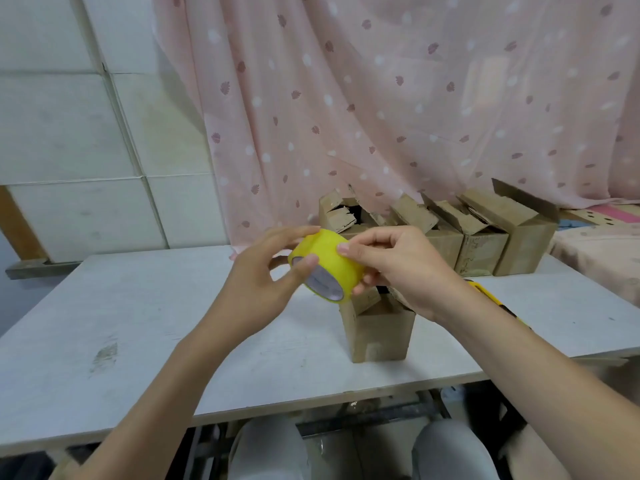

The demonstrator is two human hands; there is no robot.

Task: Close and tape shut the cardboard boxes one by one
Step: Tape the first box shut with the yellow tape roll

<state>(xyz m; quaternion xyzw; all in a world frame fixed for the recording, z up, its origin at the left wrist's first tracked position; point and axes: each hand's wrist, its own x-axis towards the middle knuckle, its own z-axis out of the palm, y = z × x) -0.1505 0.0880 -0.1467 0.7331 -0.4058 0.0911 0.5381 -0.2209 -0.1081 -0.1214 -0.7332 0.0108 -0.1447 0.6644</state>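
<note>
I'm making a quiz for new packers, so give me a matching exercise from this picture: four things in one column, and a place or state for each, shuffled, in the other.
Things:
1. yellow tape roll
2. near cardboard box
3. row of cardboard boxes
4. yellow tool

Places or states:
A. lined up at the table's far edge by the curtain, flaps open
B. held above the table by both the left hand and the right hand
C. lying on the table, mostly hidden behind the right forearm
D. standing alone below the hands, flaps up

Pairs: 1-B, 2-D, 3-A, 4-C
</note>
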